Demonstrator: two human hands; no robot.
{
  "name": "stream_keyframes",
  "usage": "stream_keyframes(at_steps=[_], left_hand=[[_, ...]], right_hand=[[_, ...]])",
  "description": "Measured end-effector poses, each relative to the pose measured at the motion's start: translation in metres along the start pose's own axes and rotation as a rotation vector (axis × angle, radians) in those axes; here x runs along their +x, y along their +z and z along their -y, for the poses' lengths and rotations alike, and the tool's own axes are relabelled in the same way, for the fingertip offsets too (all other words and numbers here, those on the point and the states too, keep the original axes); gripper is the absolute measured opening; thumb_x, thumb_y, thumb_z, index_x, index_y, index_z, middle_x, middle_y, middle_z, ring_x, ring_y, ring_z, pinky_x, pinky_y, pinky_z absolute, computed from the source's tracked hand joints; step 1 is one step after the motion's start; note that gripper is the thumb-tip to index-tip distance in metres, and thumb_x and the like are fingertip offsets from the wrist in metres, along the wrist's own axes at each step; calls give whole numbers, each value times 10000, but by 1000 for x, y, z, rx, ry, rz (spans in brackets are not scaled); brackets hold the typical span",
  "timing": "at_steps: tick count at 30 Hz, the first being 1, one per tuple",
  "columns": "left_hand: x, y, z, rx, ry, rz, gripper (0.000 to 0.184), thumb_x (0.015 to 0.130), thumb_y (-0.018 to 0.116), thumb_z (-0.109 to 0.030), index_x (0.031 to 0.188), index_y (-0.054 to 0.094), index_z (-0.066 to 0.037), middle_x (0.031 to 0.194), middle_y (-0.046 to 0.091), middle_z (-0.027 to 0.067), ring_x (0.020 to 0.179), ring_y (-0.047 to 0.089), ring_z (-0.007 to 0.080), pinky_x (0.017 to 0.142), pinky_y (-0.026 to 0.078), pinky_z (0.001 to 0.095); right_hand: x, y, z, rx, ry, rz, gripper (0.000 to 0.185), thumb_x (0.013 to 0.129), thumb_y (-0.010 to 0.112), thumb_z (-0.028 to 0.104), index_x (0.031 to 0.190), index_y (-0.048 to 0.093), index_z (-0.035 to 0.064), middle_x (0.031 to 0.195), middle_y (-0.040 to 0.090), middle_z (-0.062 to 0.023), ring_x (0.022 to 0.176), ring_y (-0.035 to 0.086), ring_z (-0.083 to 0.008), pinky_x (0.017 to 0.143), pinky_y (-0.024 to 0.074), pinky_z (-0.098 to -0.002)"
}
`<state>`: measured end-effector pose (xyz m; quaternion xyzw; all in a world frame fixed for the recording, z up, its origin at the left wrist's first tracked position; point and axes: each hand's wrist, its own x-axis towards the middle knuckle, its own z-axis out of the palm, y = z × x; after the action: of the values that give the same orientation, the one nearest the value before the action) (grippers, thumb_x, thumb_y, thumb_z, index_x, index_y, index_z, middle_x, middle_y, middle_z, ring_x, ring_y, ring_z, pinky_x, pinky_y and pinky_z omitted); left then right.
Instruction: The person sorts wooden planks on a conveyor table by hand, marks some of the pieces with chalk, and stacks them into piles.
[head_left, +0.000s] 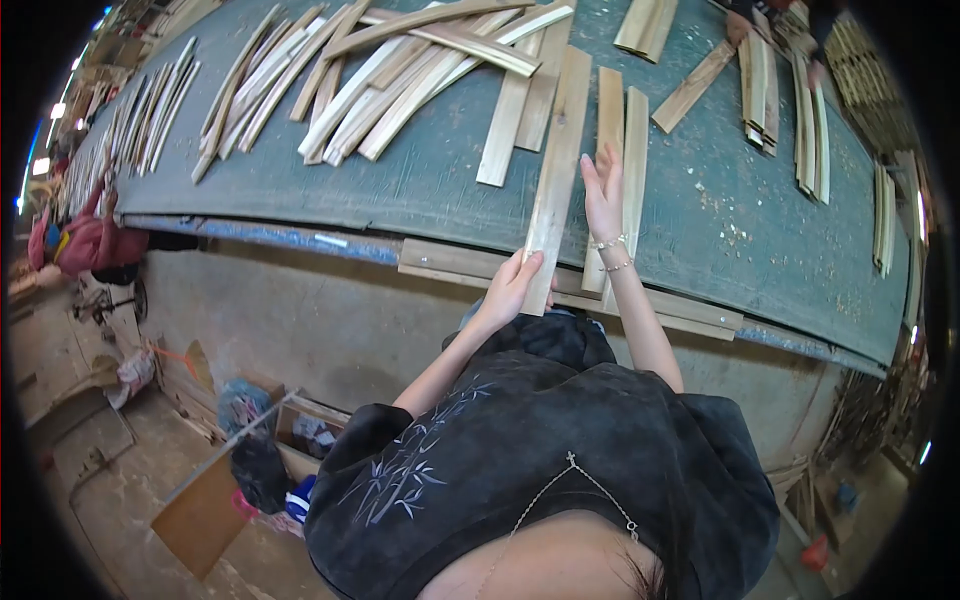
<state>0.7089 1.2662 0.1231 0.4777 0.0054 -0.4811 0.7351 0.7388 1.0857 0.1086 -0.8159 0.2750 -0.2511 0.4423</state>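
My left hand (514,286) grips the near end of a long wooden slat (560,160), thumb on top. The slat points away from me over the green tabletop (420,190), its near end past the table edge. My right hand (603,198) is just right of the slat, fingers stretched out and apart, with nothing held. Under and beside that hand lie a wooden strip (610,100) and a paler strip (634,150). Left of the held slat rest two more slats (502,130), one partly beneath the other.
A heap of loose strips (400,85) covers the table's far left. Another person's hand (738,28) touches a slat (695,88) at the far right, near stacked strips (757,90). Boards (450,262) sit along the table's front edge. A person in red (95,240) is at the left.
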Motion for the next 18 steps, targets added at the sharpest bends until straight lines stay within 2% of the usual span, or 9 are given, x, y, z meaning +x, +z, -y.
stream_keyframes(at_steps=[3, 6, 7, 9, 10, 13, 16, 17, 18], left_hand=[[-6, 5, 8, -14, -19, -60, 303, 913, 349, -306, 964, 425, -17, 710, 549, 75, 520, 542, 138, 480, 467, 260], [-12, 17, 13, 133, -113, -296, 370, 866, 428, -395, 923, 475, -33, 665, 483, 11, 547, 487, 103, 475, 426, 220], [-13, 16, 16, 71, -143, -279, 379, 851, 445, -399, 935, 485, -32, 659, 464, -1, 553, 472, 96, 476, 418, 214], [-27, 18, 13, 10, -259, -278, 374, 822, 485, -371, 942, 498, -17, 679, 485, 7, 563, 480, 90, 474, 418, 217], [-29, 14, 18, 68, -263, -250, 353, 787, 569, -306, 936, 443, -11, 717, 531, 50, 551, 528, 108, 460, 437, 234], [-63, 3, 25, -32, -192, -147, 425, 726, 655, -138, 965, 323, -22, 726, 567, 92, 478, 563, 139, 395, 447, 236], [-99, -18, 36, 294, -60, -265, 420, 706, 659, -136, 940, 332, -17, 663, 578, 117, 455, 568, 165, 391, 467, 281], [-107, -23, 39, 286, -60, -243, 430, 716, 648, -141, 983, 331, -25, 670, 582, 117, 451, 568, 171, 394, 470, 286], [-113, -27, 44, 279, -58, -215, 443, 726, 638, -145, 1026, 331, -34, 677, 587, 116, 448, 568, 177, 396, 474, 290]], right_hand=[[-25, 6, 11, 372, 508, 221, 618, 809, 541, 352, 1248, 301, -9, 1123, 427, -147, 1010, 430, -218, 862, 346, -303], [-43, -1, 19, -26, 46, 232, 598, 800, 565, 310, 1254, 310, 17, 1143, 418, -147, 1015, 431, -239, 868, 344, -312], [-47, -6, 34, -114, -113, 250, 594, 796, 572, 293, 1256, 310, 24, 1153, 411, -146, 1016, 431, -247, 863, 348, -317], [-52, -10, 58, -22, -171, 319, 434, 796, 573, 211, 1164, 431, 30, 1038, 494, -113, 935, 481, -194, 802, 385, -301], [-49, -7, 66, 24, -237, 388, 368, 796, 570, 188, 1117, 478, 31, 951, 543, -94, 866, 515, -159, 756, 409, -279], [-49, 42, 89, 255, -60, 581, 169, 780, 577, 140, 925, 564, 54, 631, 555, -6, 566, 512, -71, 531, 396, -196], [-78, 132, 117, -23, -161, 934, 237, 763, 581, 282, 852, 572, 63, 648, 579, -113, 600, 560, -198, 567, 432, -315], [-99, 176, 111, -3, -211, 1053, 247, 764, 580, 275, 860, 570, 47, 713, 600, -146, 670, 587, -240, 630, 449, -345], [-119, 219, 108, -246, -409, 1071, 285, 765, 579, 289, 920, 572, 51, 878, 615, -154, 809, 594, -240, 713, 451, -356]])
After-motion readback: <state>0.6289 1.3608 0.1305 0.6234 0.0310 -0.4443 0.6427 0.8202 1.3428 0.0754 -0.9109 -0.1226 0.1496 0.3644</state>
